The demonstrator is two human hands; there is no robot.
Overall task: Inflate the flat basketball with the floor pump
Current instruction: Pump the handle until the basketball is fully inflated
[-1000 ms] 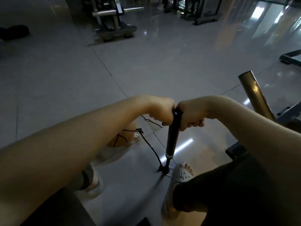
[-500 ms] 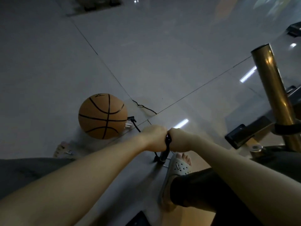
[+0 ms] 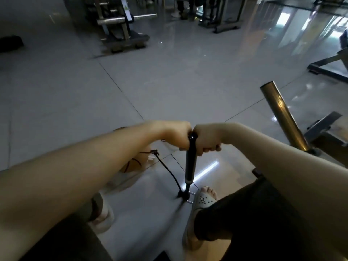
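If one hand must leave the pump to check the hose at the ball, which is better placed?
Probably left: left hand and right hand both grip the pump, but the basketball and hose lie on the left side.

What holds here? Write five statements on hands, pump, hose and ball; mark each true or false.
1. The left hand and right hand both grip the pump by its handle. True.
2. The pump lies flat on the floor. False: it stands, near upright.
3. The ball is in full view. False: the left forearm hides most of it.
4. The hose runs from the pump's base toward the ball. True.
5. A clog stands beside the pump's base. True.
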